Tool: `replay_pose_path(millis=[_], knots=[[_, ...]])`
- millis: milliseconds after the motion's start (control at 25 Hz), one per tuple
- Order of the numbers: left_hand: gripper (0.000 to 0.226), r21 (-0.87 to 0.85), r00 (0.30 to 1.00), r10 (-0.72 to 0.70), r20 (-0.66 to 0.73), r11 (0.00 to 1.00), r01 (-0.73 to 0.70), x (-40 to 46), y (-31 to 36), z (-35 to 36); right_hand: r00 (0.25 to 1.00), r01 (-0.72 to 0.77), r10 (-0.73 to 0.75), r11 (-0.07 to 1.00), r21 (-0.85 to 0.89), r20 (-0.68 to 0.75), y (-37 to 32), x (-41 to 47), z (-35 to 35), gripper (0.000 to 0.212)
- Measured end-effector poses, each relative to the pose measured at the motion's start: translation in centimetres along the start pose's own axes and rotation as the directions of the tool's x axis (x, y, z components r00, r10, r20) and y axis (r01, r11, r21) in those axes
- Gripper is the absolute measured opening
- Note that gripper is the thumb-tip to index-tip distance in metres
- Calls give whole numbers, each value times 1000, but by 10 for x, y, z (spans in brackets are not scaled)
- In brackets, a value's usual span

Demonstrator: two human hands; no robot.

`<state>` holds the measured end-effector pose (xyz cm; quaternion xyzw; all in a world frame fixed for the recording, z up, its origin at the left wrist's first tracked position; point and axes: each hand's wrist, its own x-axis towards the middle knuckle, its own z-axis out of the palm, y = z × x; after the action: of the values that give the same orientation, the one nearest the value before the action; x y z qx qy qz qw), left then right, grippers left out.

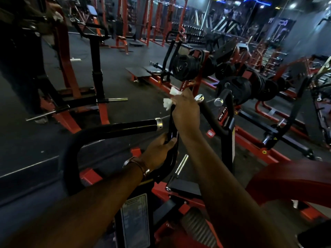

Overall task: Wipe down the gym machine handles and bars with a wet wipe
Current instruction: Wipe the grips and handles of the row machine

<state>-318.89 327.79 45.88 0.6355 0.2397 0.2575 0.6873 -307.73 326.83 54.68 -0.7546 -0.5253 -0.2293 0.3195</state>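
- Two bare arms are reaching out from the bottom, closest to us.
- Left hand [159, 151], wearing a wristwatch [138, 165], is curling its fingers around the black upright bar [172, 126], holding it steady.
- Right hand [186, 110] is wrapping the white wet wipe [169, 101] around that bar's top, beside the chrome-capped handle [206, 108].
- Wipe is looking soft, light and probably slippery; bar is looking hard and stiff, so squeezing tight should work.

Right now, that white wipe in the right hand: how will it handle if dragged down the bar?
Probably floppy: the wipe bunches in loose folds out of the right hand. Likely very light, since the crumpled ends stick out unsupported. It should conform to the black bar rather than slide off, though it may wad up further. The left hand grips the bar lower down.
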Motion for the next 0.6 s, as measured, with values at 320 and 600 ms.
replay_pose_path(millis=[320,600], knots=[[9,156,997,74,-36,985,-67,8,-11,-1,983,135,-137,991,27,121,13,-2,10,31],[10,171,998,27,-50,985,-18,7,-10,-1,778,-568,303,714,410,550,6,43,-1,30]])
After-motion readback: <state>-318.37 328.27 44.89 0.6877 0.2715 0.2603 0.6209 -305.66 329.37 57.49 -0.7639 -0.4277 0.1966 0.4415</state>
